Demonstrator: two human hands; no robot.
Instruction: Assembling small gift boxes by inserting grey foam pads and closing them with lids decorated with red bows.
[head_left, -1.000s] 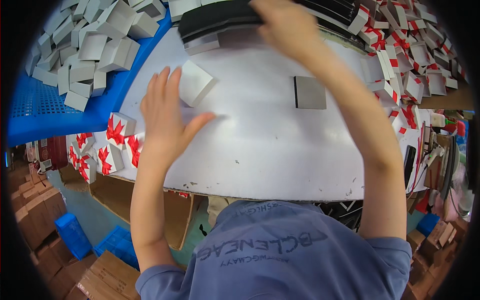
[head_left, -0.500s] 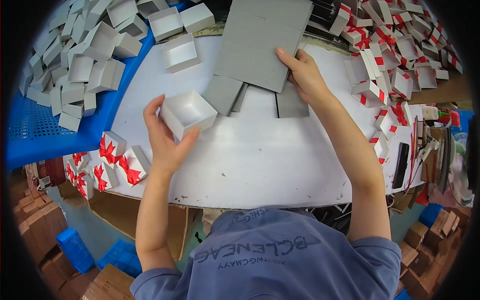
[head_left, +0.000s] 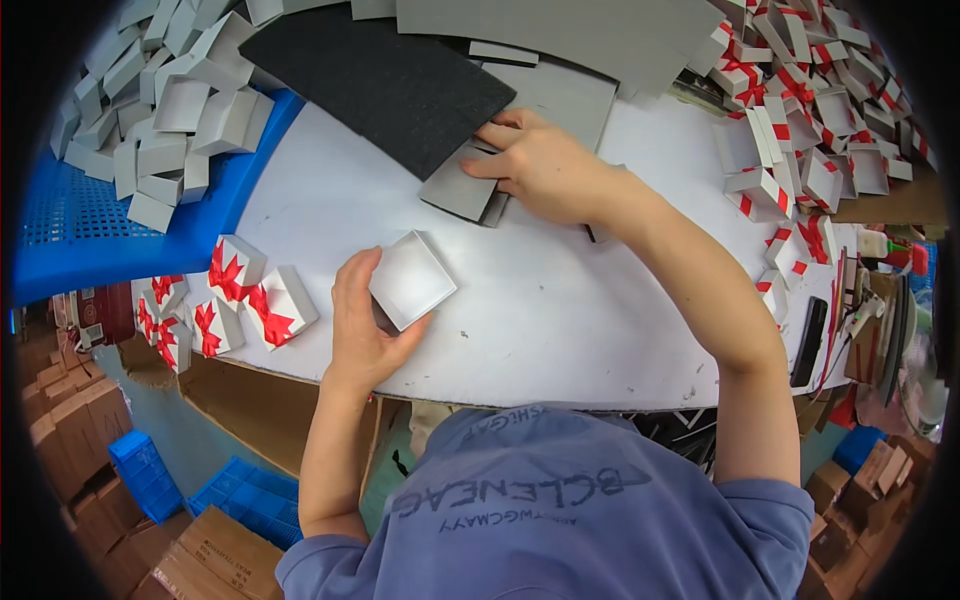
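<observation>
"While the left hand (head_left: 360,335) is holding a white open box (head_left: 418,275) between thumb and fingers, what's the right hand (head_left: 550,175) doing?"

"It's bending its fingers at the corner of a black sheet (head_left: 385,85), right by a small grey pad (head_left: 455,192)! Whether they're pinching either one, I can't tell."

"And where's that box sitting?"

"It's lying cornerwise in its grip, between seven and eight o'clock of the right hand, hollow facing up. From the box, the black sheet is stretching across twelve, a large grey sheet (head_left: 570,40) is filling one."

"What's flanking it?"

"White boxes with red bows (head_left: 283,308) are waiting at nine, a blue basket (head_left: 240,180) is bearing plain white boxes (head_left: 160,155) at ten, and red-ribboned box parts (head_left: 832,110) are lying heaped at two!"
</observation>
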